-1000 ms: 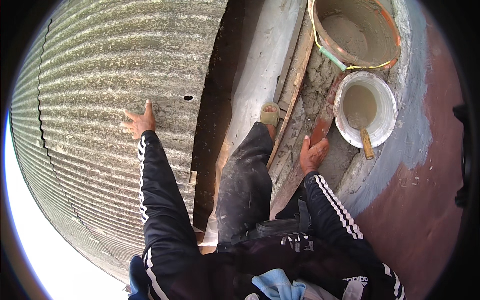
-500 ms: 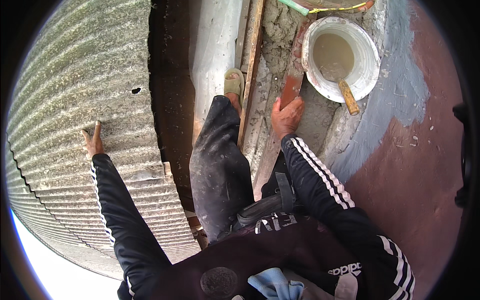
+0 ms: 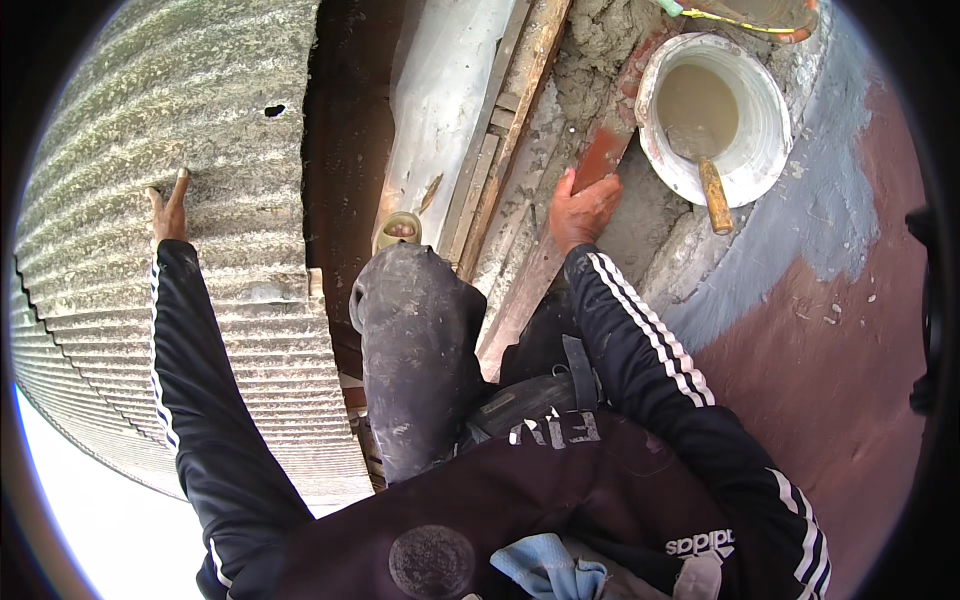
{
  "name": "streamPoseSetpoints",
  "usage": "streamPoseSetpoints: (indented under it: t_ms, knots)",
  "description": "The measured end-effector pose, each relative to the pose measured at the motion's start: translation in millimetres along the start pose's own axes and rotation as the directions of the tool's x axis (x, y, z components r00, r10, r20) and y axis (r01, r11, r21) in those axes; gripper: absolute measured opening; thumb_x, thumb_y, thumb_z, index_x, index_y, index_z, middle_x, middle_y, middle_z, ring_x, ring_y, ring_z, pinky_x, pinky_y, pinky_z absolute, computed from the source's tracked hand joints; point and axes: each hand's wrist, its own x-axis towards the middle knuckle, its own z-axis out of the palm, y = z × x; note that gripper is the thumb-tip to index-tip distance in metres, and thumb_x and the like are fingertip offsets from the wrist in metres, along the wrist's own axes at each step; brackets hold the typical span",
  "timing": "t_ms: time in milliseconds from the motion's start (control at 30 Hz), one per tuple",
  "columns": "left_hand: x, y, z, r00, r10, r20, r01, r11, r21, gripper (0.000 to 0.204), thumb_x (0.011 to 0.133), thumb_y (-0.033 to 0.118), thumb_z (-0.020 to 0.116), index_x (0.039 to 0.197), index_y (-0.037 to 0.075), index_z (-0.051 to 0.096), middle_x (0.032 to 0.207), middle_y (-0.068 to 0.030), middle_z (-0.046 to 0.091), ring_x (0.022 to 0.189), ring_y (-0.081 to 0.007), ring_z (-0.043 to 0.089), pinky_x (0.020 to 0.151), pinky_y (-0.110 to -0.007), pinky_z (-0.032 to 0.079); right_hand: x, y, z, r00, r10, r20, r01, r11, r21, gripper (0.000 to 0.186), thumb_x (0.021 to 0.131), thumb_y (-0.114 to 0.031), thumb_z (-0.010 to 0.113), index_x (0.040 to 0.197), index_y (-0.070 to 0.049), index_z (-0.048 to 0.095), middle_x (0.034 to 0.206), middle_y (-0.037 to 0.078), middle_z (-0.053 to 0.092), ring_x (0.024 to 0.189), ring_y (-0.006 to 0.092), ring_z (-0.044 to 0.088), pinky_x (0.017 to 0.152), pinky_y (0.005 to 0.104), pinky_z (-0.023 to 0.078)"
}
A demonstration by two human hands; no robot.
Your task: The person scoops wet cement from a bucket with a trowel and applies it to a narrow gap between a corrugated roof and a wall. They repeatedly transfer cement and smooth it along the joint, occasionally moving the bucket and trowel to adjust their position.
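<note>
My left hand (image 3: 168, 210) rests with its fingers apart on a grey, weathered corrugated roofing sheet (image 3: 225, 150) at the left. My right hand (image 3: 583, 212) is wrapped round a long wooden plank (image 3: 603, 158), stained red-brown above the hand and dusted with cement below it. Just right of that plank stands a white, cement-smeared bucket (image 3: 775, 140) of murky grey-brown water. A tool's worn wooden handle (image 3: 715, 198) leans out over its near rim; the rest of the tool is under the water.
Left of the plank lie rough timbers (image 3: 515, 120) and a pale sheet (image 3: 440, 110), with a dark gap (image 3: 350, 120) beside the roofing. Wet grey mortar (image 3: 600, 45) fills the far middle. A green-and-yellow hose or cable (image 3: 735, 18) crosses the top. A red-brown surface (image 3: 820, 400) spreads rightward.
My left foot and knee have shifted left. My left hand sits a little farther along the roofing sheet. My right hand keeps its hold on the plank while the view has turned slightly.
</note>
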Motion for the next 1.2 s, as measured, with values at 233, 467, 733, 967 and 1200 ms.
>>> streamPoseSetpoints:
  t_ms: [233, 467, 733, 967, 1200]
  knots:
    - [0, -4, 0, 0.982, 0.179, -0.066, -0.164, 0.968, 0.19, 0.101, 0.086, -0.029, 0.043, 0.162, 0.038, 0.036, 0.164, -0.0074, 0.041, 0.138, -0.0409, 0.051, 0.101, -0.041, 0.052, 0, 4, 6, 0.999, 0.0, 0.036, -0.001, 1.0, 0.03, 0.064, 0.09, -0.031, 0.075, 0.126, 0.011, 0.041, 0.114, 0.029, 0.051, 0.113, 0.0467, 0.053, 0.1, 0.0542, 0.043]
    - [-8, 35, -42, 0.999, 0.005, 0.041, 0.006, 0.964, -0.266, 0.109, 0.079, -0.033, 0.048, 0.161, 0.037, 0.037, 0.165, -0.0159, 0.038, 0.149, -0.0428, 0.038, 0.117, -0.04, 0.045, -1, 11, 7, 0.996, -0.087, 0.024, 0.086, 0.996, 0.029, 0.066, 0.092, -0.036, 0.074, 0.121, 0.013, 0.04, 0.111, 0.027, 0.052, 0.105, 0.0437, 0.058, 0.093, 0.0529, 0.047]
    - [-18, 151, -101, 0.811, -0.524, 0.26, 0.564, 0.583, -0.584, 0.054, 0.109, 0.002, 0.046, 0.162, 0.011, 0.037, 0.168, -0.0178, 0.032, 0.154, -0.0276, 0.036, 0.126, -0.04, 0.03, 1, 13, 6, 0.995, -0.088, 0.047, 0.081, 0.988, 0.128, 0.066, 0.091, -0.039, 0.075, 0.12, 0.011, 0.042, 0.11, 0.024, 0.053, 0.1, 0.04, 0.061, 0.086, 0.0501, 0.051]
    - [-16, 80, -63, 0.983, 0.179, 0.037, -0.183, 0.96, 0.211, 0.055, 0.109, 0.008, 0.042, 0.163, 0.013, 0.033, 0.168, -0.0169, 0.03, 0.154, -0.0283, 0.032, 0.128, -0.039, 0.024, -38, -10, -19, 0.992, -0.016, 0.124, 0.011, 0.999, 0.039, 0.082, 0.096, -0.038, 0.07, 0.142, 0.018, 0.031, 0.128, 0.03, 0.049, 0.123, 0.0433, 0.052, 0.105, 0.052, 0.043]
    - [5, 43, -21, 0.988, 0.148, 0.045, -0.142, 0.751, 0.644, 0.065, 0.11, -0.001, 0.036, 0.164, 0.034, 0.026, 0.168, -0.0235, 0.026, 0.15, -0.0354, 0.039, 0.126, -0.05, 0.027, -78, -3, 8, 0.995, 0.048, 0.09, -0.035, 0.989, -0.141, 0.087, 0.103, -0.034, 0.057, 0.154, 0.019, 0.01, 0.147, 0.039, 0.035, 0.138, 0.0496, 0.041, 0.117, 0.0554, 0.033]
